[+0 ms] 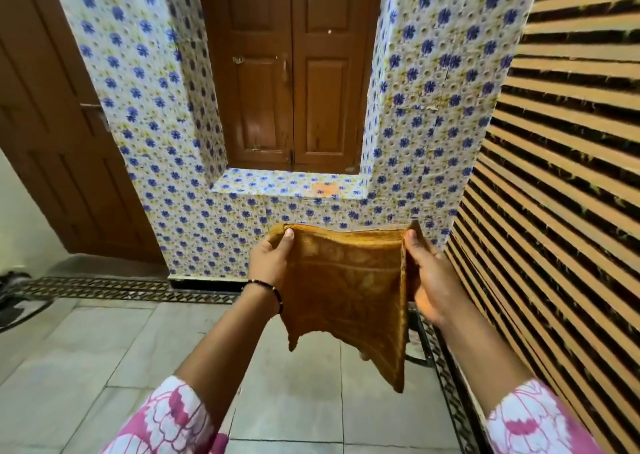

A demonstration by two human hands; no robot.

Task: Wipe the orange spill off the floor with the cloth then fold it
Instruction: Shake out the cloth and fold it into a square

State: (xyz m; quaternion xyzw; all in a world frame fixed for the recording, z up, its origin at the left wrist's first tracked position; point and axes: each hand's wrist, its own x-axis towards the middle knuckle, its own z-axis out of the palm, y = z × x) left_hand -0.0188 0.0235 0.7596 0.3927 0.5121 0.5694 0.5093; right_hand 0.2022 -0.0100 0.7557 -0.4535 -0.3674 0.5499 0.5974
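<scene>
An orange-brown patterned cloth (346, 280) hangs doubled over in the air in front of me, its lower edge ragged and loose. My left hand (270, 263) pinches its top left corner. My right hand (429, 273) grips its top right corner and right edge. An orange patch (325, 189) shows on the tiled window ledge (263, 185) straight ahead, above and beyond the cloth. The grey floor tiles (138, 349) below my arms show no orange mark where I can see them.
A wall (207, 228) covered in blue-flower tiles rises ahead, with brown wooden shutters (294, 90) above the ledge. A brown door (52, 142) stands at the left, a striped slatted wall (554, 176) at the right. Dark shoes and a mat (14, 301) lie at far left.
</scene>
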